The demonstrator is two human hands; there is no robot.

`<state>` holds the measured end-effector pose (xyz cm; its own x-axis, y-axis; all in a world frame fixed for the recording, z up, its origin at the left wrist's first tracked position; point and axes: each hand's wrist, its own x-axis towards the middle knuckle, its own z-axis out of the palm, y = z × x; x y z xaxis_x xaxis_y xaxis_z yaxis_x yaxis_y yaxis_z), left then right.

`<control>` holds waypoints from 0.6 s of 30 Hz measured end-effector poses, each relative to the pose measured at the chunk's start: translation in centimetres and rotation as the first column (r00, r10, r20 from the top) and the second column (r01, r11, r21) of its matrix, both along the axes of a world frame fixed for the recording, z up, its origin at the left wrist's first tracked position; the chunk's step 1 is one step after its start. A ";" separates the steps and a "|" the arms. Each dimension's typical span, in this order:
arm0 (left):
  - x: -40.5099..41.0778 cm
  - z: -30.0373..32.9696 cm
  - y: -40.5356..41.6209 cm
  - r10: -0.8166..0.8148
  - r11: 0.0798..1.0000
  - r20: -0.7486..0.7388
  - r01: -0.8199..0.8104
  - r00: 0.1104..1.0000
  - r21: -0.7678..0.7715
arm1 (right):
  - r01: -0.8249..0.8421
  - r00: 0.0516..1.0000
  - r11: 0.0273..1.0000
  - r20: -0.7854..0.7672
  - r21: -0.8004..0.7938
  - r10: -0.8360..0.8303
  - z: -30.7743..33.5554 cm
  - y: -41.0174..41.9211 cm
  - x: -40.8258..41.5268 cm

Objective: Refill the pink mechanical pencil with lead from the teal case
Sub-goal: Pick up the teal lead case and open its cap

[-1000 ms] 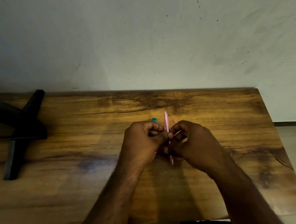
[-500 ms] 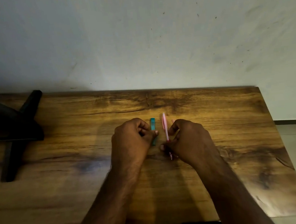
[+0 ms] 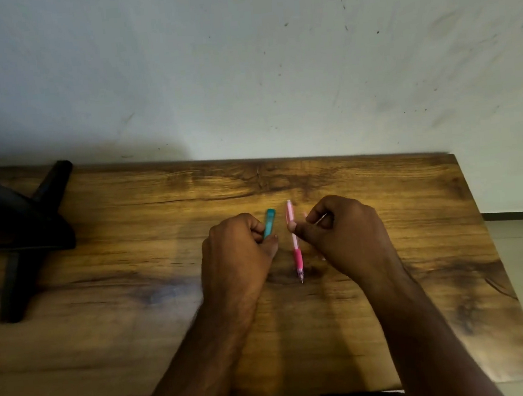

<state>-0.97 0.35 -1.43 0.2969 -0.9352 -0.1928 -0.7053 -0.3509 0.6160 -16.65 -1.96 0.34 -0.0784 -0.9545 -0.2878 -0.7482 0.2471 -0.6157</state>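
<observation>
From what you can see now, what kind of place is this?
Probably a plain desk in a home or office room: a wood-grain tabletop against a bare scuffed wall, with a black stand, likely a monitor's.

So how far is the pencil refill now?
Early stage. The left hand grips the teal case; the right hand pinches the pink pencil, tip toward the person. Whether lead has gone in cannot be seen; loading it looks still to do.

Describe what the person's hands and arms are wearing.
Nothing is visible on either: the left hand and right hand are bare, with no gloves, rings or watch showing. Both forearms are bare too, with no sleeves reaching into view.
</observation>
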 end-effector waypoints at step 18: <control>1.3 1.7 -0.1 -0.299 0.896 -0.049 0.263 0.953 -0.358 | 0.281 0.523 0.947 0.802 0.158 -0.289 0.6 -0.5 0.8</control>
<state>0.37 0.24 0.22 0.0081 -0.9900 0.1405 -0.6717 0.0987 0.7342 -15.88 -2.49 0.92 -0.0776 -0.9218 -0.3797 0.1736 0.3626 -0.9156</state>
